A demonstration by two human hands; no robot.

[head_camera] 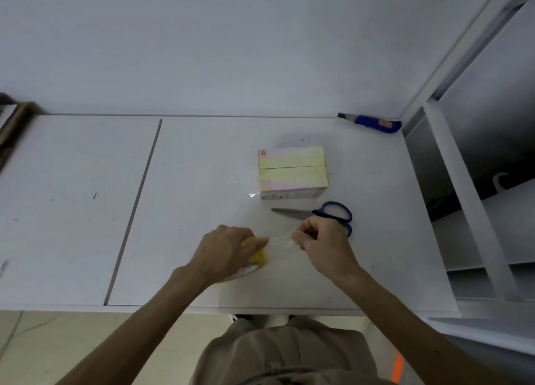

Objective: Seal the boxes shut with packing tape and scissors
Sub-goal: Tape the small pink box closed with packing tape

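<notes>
Person stands at the white table [188, 199], both arms forward. A small rectangular cardboard box with a pale yellow and pink top [292, 167] sits on it, flaps down and meeting in a seam across the top; I take it as my landmark. Blue-handled steel scissors [333, 212] lie just in front of the box, blades pointing left, untouched. The left hand [228, 248], in front of the box and to its left, is curled over a yellow-cored roll of packing tape [257, 258], holding it low by the table. The right hand [321, 240], in front of the box and partly over the lower scissor loop, pinches the free end of a short strip of clear tape [279, 241] between thumb and fingertips. The strip spans the gap between the hands, apart from the box and not touching it. A glint at the box's front left corner may be tape already laid; too faint to be sure. Step in hand, as I judge it: drawing off a length. To do it well, steady the roll and pull level and slowly so the strip lies flat and does not fold on itself. Take enough to cover the seam and lap over both ends, then hold it taut for the cut. A blue-handled utility knife [373, 123] lies behind the box to its right.
</notes>
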